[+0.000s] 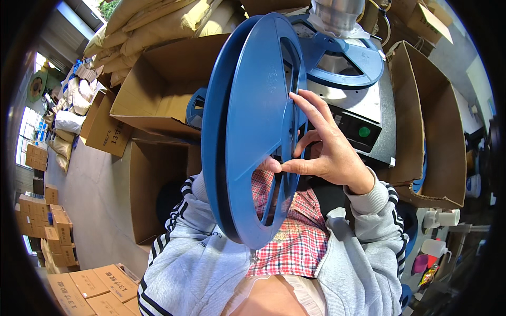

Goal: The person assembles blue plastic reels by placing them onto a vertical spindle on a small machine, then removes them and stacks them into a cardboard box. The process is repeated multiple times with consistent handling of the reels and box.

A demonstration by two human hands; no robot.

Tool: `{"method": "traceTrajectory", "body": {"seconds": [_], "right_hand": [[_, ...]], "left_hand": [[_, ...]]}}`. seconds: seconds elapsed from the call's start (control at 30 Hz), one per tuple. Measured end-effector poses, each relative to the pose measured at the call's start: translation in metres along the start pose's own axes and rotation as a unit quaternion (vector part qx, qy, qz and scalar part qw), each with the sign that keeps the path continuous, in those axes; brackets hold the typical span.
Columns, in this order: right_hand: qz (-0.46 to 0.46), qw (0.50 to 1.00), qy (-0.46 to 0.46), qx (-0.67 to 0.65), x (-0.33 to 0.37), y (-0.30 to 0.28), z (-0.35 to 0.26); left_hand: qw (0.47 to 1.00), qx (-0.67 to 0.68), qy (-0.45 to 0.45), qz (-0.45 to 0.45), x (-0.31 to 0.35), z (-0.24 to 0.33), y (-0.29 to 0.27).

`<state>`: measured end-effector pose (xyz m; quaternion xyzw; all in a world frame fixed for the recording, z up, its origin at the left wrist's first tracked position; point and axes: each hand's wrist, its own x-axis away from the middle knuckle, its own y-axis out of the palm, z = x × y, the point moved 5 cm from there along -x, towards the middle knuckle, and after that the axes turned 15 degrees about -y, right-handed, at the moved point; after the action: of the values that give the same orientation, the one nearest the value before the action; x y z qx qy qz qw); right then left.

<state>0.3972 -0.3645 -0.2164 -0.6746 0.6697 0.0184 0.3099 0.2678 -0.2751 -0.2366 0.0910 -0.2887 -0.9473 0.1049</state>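
Observation:
A large blue plastic reel (253, 121) with two flanges and cut-out windows stands on edge in front of my chest. My left hand (270, 165) is mostly hidden behind the reel; its thumb shows through a lower window, and it supports the reel from the far side. My right hand (332, 150) is on the reel's right face, fingers curled at the window edges near the hub, thumb close to my left thumb. Beyond it, another blue reel part (342, 79) lies on a machine (387, 105) with a round green button (364, 131), under a silver metal cylinder (337, 16).
Open cardboard boxes stand at the left (158, 73) and right (440, 116), with blue reels partly visible inside. A lower open carton (153, 184) sits nearer on the left. Filled sacks (158, 31) are piled behind. Closed cartons (95, 289) are stacked at lower left.

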Motion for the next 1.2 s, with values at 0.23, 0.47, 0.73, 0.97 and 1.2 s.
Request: {"method": "traceTrajectory", "body": {"seconds": [0.23,0.47,0.73,0.97,1.2], "right_hand": [[0.017,1.000,-0.005,-0.010,-0.003,0.007,0.000],[0.088,0.995,-0.047,-0.027,-0.023,-0.026,0.030],[0.058,0.863,-0.021,0.501,-0.073,-0.187,0.154],[0.033,0.924,0.013,0.380,-0.092,-0.204,0.163],[0.043,0.929,0.057,0.363,-0.088,-0.212,0.172]], "left_hand": [[1.000,-0.021,0.010,0.019,0.009,0.005,-0.003],[0.991,-0.064,0.046,0.104,0.033,0.020,-0.032],[0.969,-0.024,0.191,0.152,0.077,0.067,-0.062],[0.951,-0.073,0.192,0.230,0.114,0.070,-0.091],[0.964,-0.045,0.180,0.188,0.099,0.068,-0.090]]}}
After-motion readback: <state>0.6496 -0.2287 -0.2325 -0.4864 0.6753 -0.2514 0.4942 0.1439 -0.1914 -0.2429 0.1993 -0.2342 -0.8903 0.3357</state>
